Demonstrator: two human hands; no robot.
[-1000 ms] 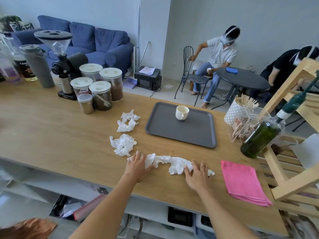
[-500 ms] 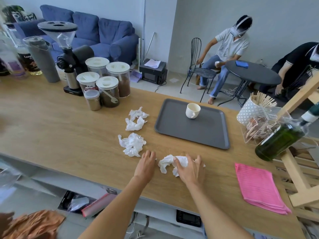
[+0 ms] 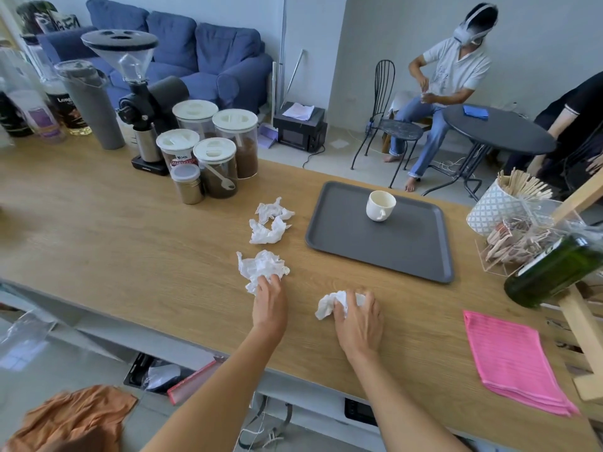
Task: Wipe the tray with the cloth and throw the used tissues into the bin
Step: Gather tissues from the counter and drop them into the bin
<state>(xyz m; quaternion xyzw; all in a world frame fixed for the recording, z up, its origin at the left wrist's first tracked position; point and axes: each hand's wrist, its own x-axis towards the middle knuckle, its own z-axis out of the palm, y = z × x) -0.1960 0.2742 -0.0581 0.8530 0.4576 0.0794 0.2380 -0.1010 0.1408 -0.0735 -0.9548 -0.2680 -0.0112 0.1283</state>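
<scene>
A dark grey tray (image 3: 404, 252) lies on the wooden counter with a white cup (image 3: 380, 205) on it. My right hand (image 3: 359, 321) is closed over a balled white tissue (image 3: 326, 305) near the counter's front edge. My left hand (image 3: 269, 305) has its fingertips on a second crumpled tissue (image 3: 261, 267). Two more crumpled tissues (image 3: 269, 220) lie farther back, left of the tray. A folded pink cloth (image 3: 512, 360) rests at the front right. No bin is clearly visible.
Lidded jars (image 3: 215, 151) and a coffee grinder (image 3: 137, 93) stand at the back left. A green bottle (image 3: 551, 272), a stick holder (image 3: 496, 207) and a wooden rack (image 3: 584, 321) crowd the right side. Two seated persons are behind the counter.
My right hand has gathered the long spread tissue into a ball. My left hand left that tissue and moved left and forward onto the neighbouring crumpled tissue.
</scene>
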